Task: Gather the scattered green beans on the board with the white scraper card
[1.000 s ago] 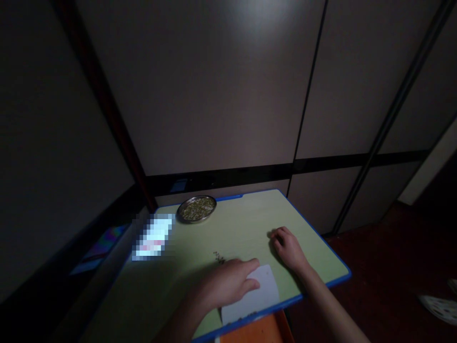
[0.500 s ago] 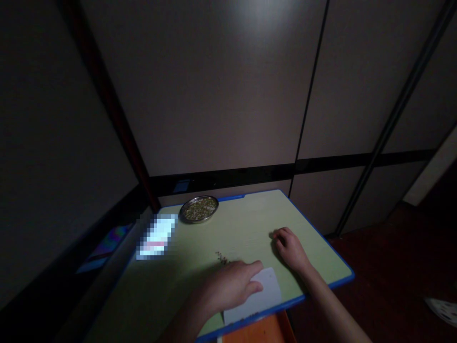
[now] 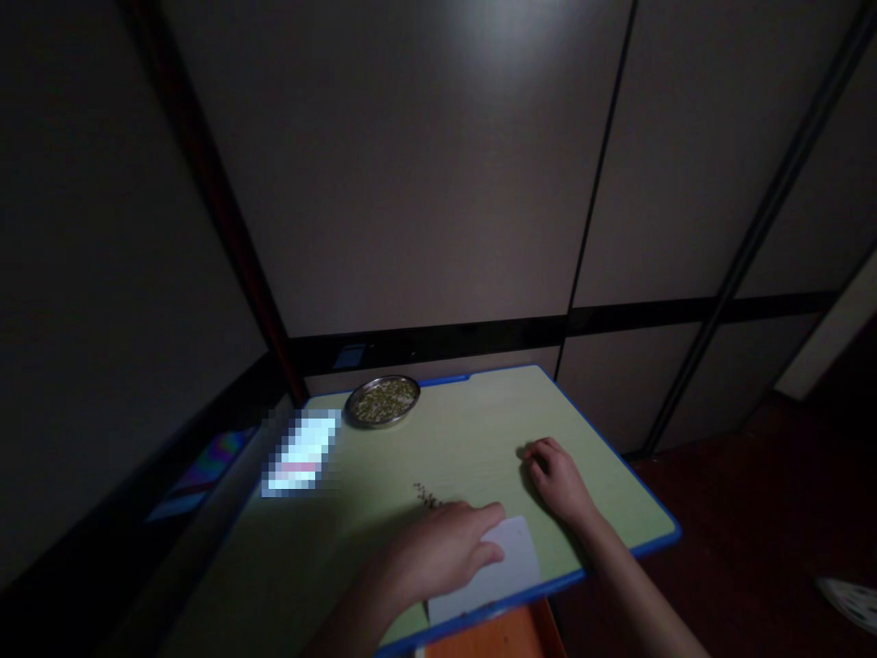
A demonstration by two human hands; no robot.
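My left hand (image 3: 456,546) is at the near edge of the table, closed on a pale sheet that looks like paper or card (image 3: 511,557). The thumb lies over its face and the forefinger sits by its far edge; the other fingers are hidden. Just beyond the knuckles, a small scatter of dark reddish seeds or beans (image 3: 426,496) lies on the tabletop. My right hand (image 3: 558,480) rests on the table further right, fingers loosely curled, with nothing visible in them.
The pale green table (image 3: 472,420) has a blue rim. At its back left stands a round metal dish (image 3: 384,402) of greenish grains, beside a bright, pixelated rectangle (image 3: 301,457). An orange container (image 3: 493,635) shows below the near edge. Panelled doors (image 3: 425,201) rise behind.
Dark bits along the sheet's near edge are fewer now than half a second ago. Both hands stay in nearly the same place.
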